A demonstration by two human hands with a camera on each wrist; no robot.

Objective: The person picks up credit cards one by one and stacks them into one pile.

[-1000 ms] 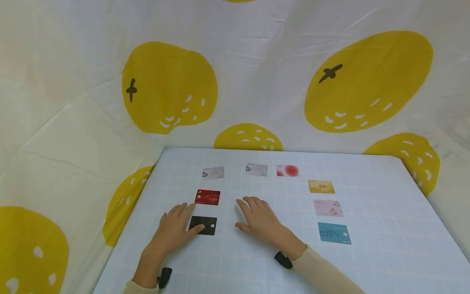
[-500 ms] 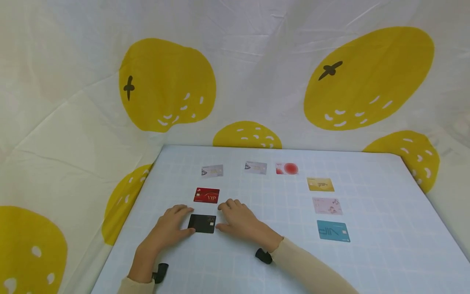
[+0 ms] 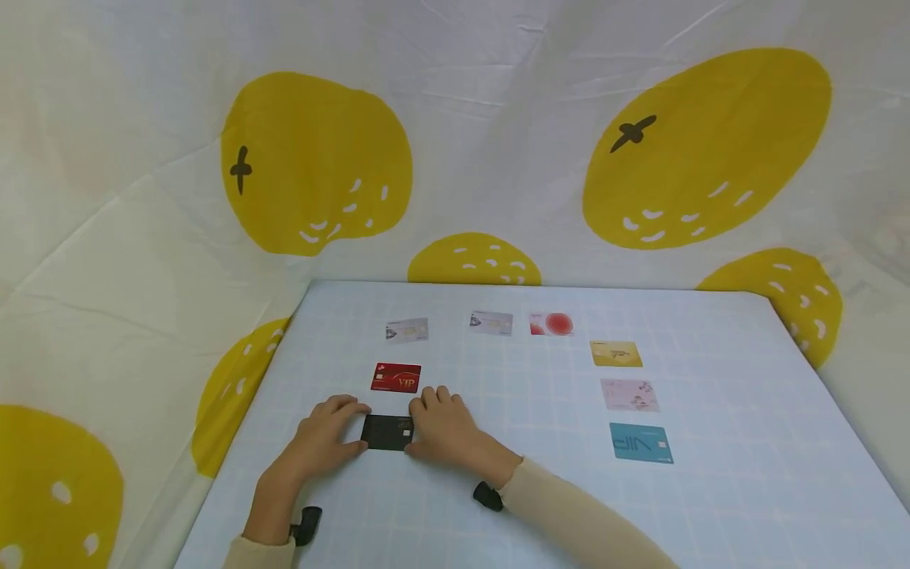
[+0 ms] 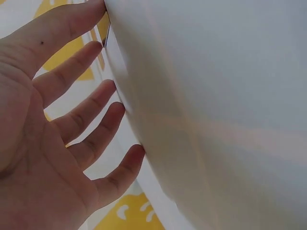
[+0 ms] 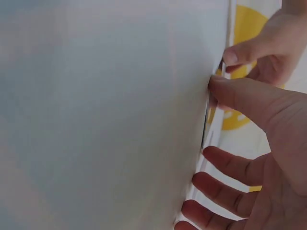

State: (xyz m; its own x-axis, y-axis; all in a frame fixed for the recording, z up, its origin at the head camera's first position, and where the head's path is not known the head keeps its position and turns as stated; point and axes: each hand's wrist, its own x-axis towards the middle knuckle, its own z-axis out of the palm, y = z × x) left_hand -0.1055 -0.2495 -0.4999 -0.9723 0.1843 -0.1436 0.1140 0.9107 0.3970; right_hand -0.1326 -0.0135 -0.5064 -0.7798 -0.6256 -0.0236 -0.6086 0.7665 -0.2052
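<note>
A black card (image 3: 384, 433) printed VIP lies flat on the pale checked cloth, between my two hands. My left hand (image 3: 323, 438) is at its left end, thumb and index fingertips at the two left corners. At the right end, my right hand (image 3: 444, 427) touches the card with thumb and index finger. The right wrist view shows the card as a thin dark line beside my right thumb (image 5: 235, 93), with the left hand (image 5: 273, 48) behind. In the left wrist view, the fingers (image 4: 81, 115) of my left hand are spread and their tips meet the cloth.
A red VIP card (image 3: 396, 378) lies just beyond the black one. Farther back are two silver cards (image 3: 407, 329) and a white-and-red card (image 3: 550, 324). A gold card (image 3: 616, 354), a pink card (image 3: 629, 395) and a teal card (image 3: 641, 442) line the right side.
My right hand has moved left until it touches the black card's right end. The left thumb has drawn back from over the card to its left edge. The cards stay put.
</note>
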